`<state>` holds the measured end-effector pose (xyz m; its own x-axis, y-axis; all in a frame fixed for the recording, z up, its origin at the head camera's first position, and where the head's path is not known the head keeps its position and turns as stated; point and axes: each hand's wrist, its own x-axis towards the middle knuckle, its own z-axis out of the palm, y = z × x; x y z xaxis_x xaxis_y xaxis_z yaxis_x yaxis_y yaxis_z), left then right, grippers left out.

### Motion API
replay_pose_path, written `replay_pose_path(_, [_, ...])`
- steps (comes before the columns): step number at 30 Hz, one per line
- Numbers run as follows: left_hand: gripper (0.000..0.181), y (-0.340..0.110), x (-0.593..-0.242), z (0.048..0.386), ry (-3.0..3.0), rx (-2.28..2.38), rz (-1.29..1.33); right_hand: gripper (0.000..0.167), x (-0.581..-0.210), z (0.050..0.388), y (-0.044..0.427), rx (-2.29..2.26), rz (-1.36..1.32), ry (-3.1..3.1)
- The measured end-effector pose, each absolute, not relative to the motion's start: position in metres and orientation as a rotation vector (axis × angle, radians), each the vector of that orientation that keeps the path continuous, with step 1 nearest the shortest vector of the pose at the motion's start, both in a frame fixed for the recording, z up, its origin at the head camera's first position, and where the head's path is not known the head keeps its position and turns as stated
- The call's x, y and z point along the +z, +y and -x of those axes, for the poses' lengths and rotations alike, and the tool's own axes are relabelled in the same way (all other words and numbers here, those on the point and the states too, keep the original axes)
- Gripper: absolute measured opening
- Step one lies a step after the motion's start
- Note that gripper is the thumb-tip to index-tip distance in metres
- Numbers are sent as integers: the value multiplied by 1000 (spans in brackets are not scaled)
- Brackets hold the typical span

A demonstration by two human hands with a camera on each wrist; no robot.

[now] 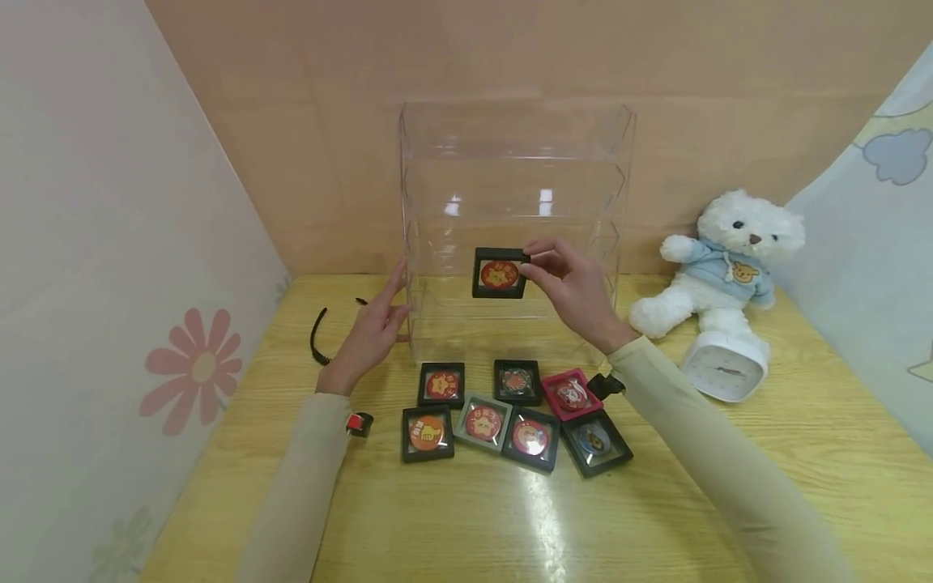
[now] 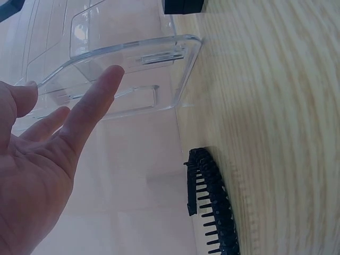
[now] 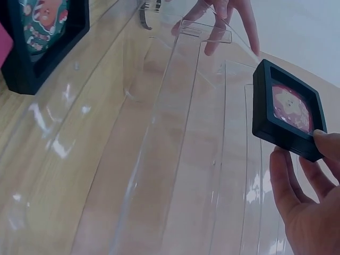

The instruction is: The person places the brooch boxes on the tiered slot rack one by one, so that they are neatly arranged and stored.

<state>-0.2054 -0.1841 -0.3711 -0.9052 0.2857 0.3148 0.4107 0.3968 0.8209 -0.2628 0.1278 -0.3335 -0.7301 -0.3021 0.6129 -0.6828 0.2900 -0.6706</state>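
My right hand (image 1: 576, 287) pinches a small black display frame (image 1: 500, 274) by its right edge, thumb in front and fingers behind. Inside that frame is a round red badge with a yellow figure, held up before the clear acrylic tiered rack (image 1: 513, 317). My left hand (image 1: 370, 332) is at the rack's left side panel, its fingers extended along the plastic; the left wrist view shows the index finger (image 2: 95, 101) nearly straight. Whether all its fingertips touch the panel cannot be told. In the right wrist view, the frame (image 3: 289, 114) is gripped at its lower edge.
Several framed badges lie before the rack, including a grey frame (image 1: 483, 422) and a pink one (image 1: 572, 394). A black toothed hair band (image 2: 212, 202) lies left of the rack. At right sit a white teddy bear (image 1: 729, 267) and a white clock (image 1: 726, 367).
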Motion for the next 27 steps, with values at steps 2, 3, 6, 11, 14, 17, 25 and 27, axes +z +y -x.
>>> replay_pose_path(2, [69,-184,-371,206,-2521,-1539,630,19,-332,266,125,1415,-889,-2197])
replay_pose_path(3, [69,-184,-371,206,-2521,-1539,627,19,-331,267,124,1412,-894,-2195])
replay_pose_path(6, [69,-185,-372,207,-2520,-1543,623,18,-329,271,119,1412,-921,-2175])
replay_pose_path(11, [71,-188,-385,216,-2510,-1551,621,18,-325,278,112,1387,-943,-2153])
replay_pose_path(14, [72,-191,-397,225,-2507,-1551,613,19,-323,282,107,1360,-930,-2155])
replay_pose_path(17, [74,-194,-405,232,-2513,-1542,598,19,-319,285,101,1349,-927,-2149])
replay_pose_path(25, [75,-192,-397,227,-2517,-1546,596,18,-312,296,91,1329,-944,-2097])
replay_pose_path(27, [74,-189,-388,220,-2517,-1548,599,19,-311,298,88,1315,-933,-2107])
